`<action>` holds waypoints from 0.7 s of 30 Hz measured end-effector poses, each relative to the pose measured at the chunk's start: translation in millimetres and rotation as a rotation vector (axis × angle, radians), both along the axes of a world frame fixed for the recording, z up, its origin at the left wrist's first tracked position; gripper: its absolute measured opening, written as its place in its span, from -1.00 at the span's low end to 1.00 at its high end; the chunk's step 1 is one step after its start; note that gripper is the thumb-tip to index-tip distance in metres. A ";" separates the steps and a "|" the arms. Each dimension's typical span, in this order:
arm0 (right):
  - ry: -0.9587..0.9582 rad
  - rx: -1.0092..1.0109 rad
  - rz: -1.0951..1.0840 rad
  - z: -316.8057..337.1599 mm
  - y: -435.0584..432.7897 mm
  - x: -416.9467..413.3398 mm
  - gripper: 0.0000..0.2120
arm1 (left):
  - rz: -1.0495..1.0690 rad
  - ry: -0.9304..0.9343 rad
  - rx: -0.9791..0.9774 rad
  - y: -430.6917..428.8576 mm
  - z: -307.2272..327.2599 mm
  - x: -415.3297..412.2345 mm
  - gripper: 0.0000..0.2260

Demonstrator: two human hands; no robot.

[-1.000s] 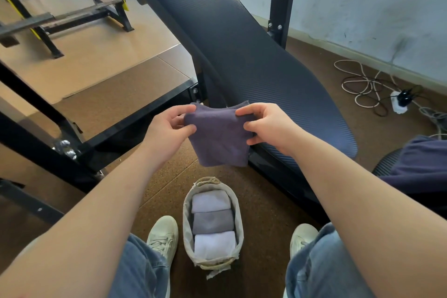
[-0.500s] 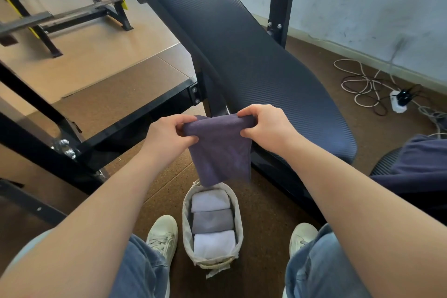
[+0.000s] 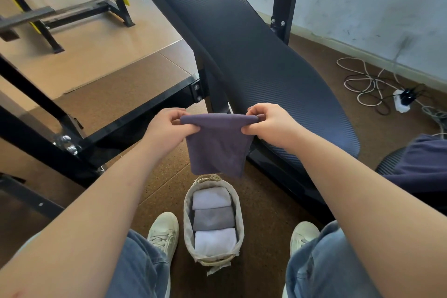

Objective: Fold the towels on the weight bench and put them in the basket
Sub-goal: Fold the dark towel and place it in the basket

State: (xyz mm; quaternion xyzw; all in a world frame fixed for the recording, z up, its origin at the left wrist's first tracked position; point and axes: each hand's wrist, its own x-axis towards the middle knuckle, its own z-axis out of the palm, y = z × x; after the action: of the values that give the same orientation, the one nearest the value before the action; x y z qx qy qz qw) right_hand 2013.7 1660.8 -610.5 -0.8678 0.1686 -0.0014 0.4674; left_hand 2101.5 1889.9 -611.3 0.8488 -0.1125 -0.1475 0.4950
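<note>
A dark purple towel (image 3: 217, 145) hangs folded in the air, pinched at its top left corner by my left hand (image 3: 169, 132) and at its top right corner by my right hand (image 3: 271, 126). Its lower edge hangs just above the far end of the oval fabric basket (image 3: 238, 203) on the floor between my feet. Three folded towels lie in a row inside: a pale one (image 3: 210, 197), a grey one (image 3: 212, 218) and a white one (image 3: 215, 241). The black padded weight bench (image 3: 242, 38) slopes away behind the towel, bare.
Black steel frame bars (image 3: 135, 116) run left of my hands. My two pale sneakers (image 3: 164, 232) flank the basket. Cables and a power strip (image 3: 401, 101) lie on the brown floor at right. Dark purple cloth (image 3: 425, 162) rests on a seat at the right edge.
Both hands lowered and pulled the towel's top edge taut, so it hangs closer over the basket. The towel looks narrower and flatter than a second ago.
</note>
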 end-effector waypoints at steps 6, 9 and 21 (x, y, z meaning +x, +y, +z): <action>-0.061 0.161 -0.030 -0.7 -7.6 1.0 -0.81 | 0.000 0.126 -0.185 0.9 -1.8 3.5 -0.82; -0.071 0.256 -0.078 -5.9 -6.7 1.2 -0.75 | 0.020 0.079 -0.161 0.7 -3.0 3.4 -0.76; 0.073 0.365 0.026 -2.7 3.2 -1.5 -0.64 | 0.125 0.042 -0.187 -1.1 -8.2 4.3 -0.97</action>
State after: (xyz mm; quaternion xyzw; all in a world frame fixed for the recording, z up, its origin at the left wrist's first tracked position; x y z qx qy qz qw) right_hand 2012.2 1664.0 -613.2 -0.7702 0.1717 0.0667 0.6106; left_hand 2105.7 1888.8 -619.5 0.8011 -0.0624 -0.1230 0.5824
